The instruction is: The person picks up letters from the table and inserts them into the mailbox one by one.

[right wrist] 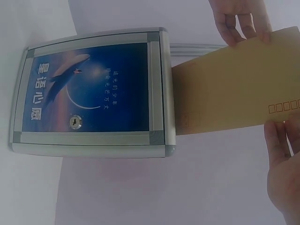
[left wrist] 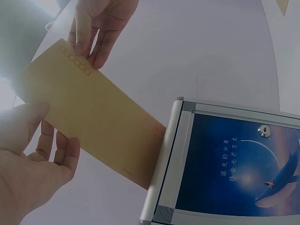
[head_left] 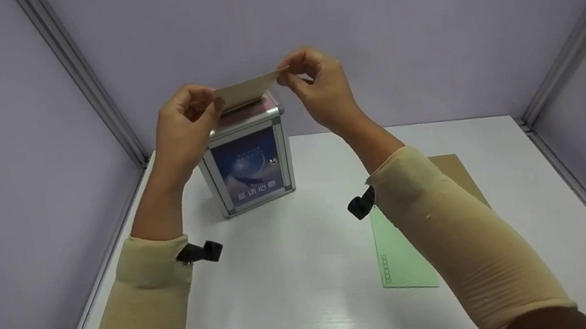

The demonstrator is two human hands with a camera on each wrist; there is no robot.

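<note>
The person stands at a white desk (head_left: 297, 278) in a corner of pale lilac walls, holding a tan paper envelope with a row of small red squares printed along one end (left wrist: 93, 122) up over a small metal box with silver edges and a blue whale picture on its front (head_left: 250, 165). The left hand (head_left: 187, 125) pinches one short end of the envelope, thumb on one face and fingers (left wrist: 65, 157) curled behind the other; the right hand (head_left: 317, 89) pinches the opposite end the same way, its fingers (right wrist: 281, 145) close by the printed squares. Between the two hands the envelope is held on its long edge, and its lower edge meets the top of the box, just at the lid; whether it has entered a slot there I cannot tell from here. The box stands upright toward the back of the desk. Nearer the person, on the right, a light green paper envelope (head_left: 401, 258) lies flat on the desk, partly under the right sleeve, and a brown sheet of card (head_left: 457, 173) lies just behind it.
</note>
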